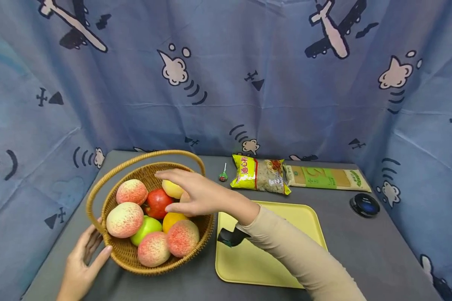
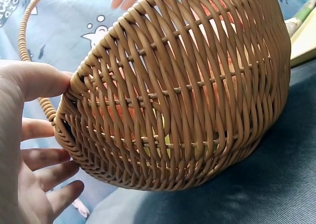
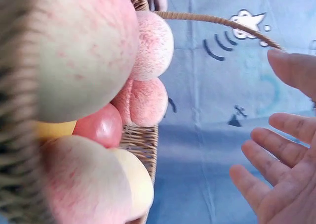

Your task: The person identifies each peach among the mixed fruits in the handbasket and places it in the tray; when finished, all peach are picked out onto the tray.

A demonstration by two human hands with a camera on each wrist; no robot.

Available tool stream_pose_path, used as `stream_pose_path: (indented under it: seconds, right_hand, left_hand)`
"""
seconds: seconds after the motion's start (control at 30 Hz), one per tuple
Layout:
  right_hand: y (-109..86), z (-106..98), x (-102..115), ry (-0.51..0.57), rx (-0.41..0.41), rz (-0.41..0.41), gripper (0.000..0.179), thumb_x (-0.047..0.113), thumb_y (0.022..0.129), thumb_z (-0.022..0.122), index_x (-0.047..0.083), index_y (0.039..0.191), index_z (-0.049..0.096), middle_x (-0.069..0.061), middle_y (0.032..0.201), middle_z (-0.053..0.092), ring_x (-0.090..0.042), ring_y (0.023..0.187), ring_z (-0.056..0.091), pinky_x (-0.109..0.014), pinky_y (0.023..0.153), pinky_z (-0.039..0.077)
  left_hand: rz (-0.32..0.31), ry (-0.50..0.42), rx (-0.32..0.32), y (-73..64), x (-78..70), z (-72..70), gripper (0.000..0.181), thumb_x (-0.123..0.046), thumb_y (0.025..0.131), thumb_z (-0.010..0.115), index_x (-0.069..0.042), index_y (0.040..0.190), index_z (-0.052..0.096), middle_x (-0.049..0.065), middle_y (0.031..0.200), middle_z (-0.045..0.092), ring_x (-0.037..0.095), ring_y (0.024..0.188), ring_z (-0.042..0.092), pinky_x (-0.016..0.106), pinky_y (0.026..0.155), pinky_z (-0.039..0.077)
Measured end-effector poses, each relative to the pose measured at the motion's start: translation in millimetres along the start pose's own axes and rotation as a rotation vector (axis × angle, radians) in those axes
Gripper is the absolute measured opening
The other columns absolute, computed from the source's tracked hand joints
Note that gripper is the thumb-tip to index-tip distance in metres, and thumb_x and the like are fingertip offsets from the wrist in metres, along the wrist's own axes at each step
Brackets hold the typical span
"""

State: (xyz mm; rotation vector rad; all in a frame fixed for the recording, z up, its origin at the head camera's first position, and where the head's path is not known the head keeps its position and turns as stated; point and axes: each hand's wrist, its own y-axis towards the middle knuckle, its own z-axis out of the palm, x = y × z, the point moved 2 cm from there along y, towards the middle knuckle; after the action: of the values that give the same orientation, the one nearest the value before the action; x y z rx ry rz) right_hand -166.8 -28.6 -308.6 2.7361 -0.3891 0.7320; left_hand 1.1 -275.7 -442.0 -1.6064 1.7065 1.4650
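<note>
A wicker basket [image 1: 150, 271] was held at one side.
At the left of the frame, its edge was pinched by the left hand [image 1: 82, 256], perhaps so it would not tip; the right hand [image 1: 199, 193] was spread wide, holding nothing, near the red apple [image 1: 158, 203].

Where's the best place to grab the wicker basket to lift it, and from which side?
Probably the handle, at the crown of its arch, coming from above with the right hand, which holds nothing. The handle is a slim loop standing clear of the peaches, so it should fit a grip better than the wicker basket itself, whose wall is broad and rounded.
</note>
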Motion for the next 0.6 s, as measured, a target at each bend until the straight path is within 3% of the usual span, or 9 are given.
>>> stream_pose_path:
  seconds: [0.27, 0.5, 0.6]
  right_hand:
    - [52.7, 11.0, -11.1, -0.010, 0.121, 0.076, 0.067, 0.035, 0.089, 0.065, 0.012, 0.146, 0.037, -0.004, 0.148, 0.041, -0.017, 0.130, 0.045, -0.022, 0.111, 0.037]
    - [86.3, 26.4, -29.7, 0.119, 0.197, 0.185, 0.066, 0.030, 0.088, 0.068, 0.014, 0.145, 0.038, -0.001, 0.147, 0.042, -0.013, 0.135, 0.039, -0.018, 0.110, 0.037]
    - [97.5, 35.4, -35.9, 0.159, 0.237, 0.204, 0.067, 0.028, 0.087, 0.070, 0.012, 0.145, 0.040, -0.001, 0.147, 0.043, -0.012, 0.134, 0.039, -0.018, 0.110, 0.037]
  left_hand:
    - [-0.011, 0.029, 0.011, 0.8, 1.5, -4.3, 0.070, 0.019, 0.081, 0.060, 0.004, 0.144, 0.033, -0.001, 0.149, 0.038, -0.006, 0.128, 0.040, 0.004, 0.102, 0.038]
    - [0.079, -0.024, 0.001, 6.0, -0.7, -4.1, 0.072, 0.024, 0.074, 0.063, 0.009, 0.140, 0.038, 0.003, 0.148, 0.041, -0.001, 0.129, 0.043, 0.007, 0.104, 0.039]
    - [0.089, -0.016, 0.011, 6.5, -2.0, -4.3, 0.074, 0.022, 0.073, 0.065, 0.007, 0.140, 0.039, 0.001, 0.147, 0.041, -0.002, 0.129, 0.043, 0.007, 0.104, 0.038]
